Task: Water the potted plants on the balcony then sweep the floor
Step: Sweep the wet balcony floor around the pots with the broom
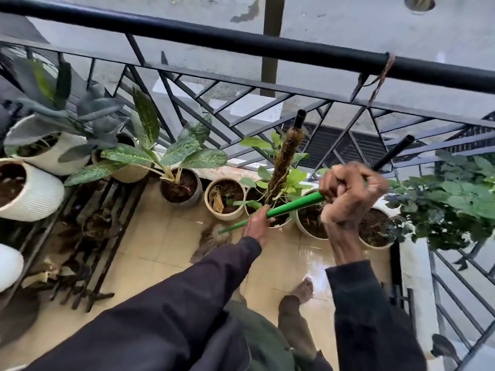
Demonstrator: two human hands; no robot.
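Note:
Both of my hands hold a broom by its green handle point(292, 206). My right hand point(351, 194) grips it high up, fingers curled tight round the stick. Lower down, my left hand point(255, 224) holds the same handle. The brush head point(211, 243) lies on the beige tiled floor point(160, 236) in front of a row of pots. That row runs along the railing: a grey pot with speckled leaves point(180, 192), a cream pot with a dry leaf point(225, 199), and a white pot with a moss pole point(284, 167).
A black metal railing point(241, 41) closes the balcony ahead and to the right. White ribbed pots point(34, 194) sit on a dark metal rack point(88, 236) at the left. A bushy plant point(452, 199) fills the right corner. The tiles near my bare foot point(304, 290) look wet.

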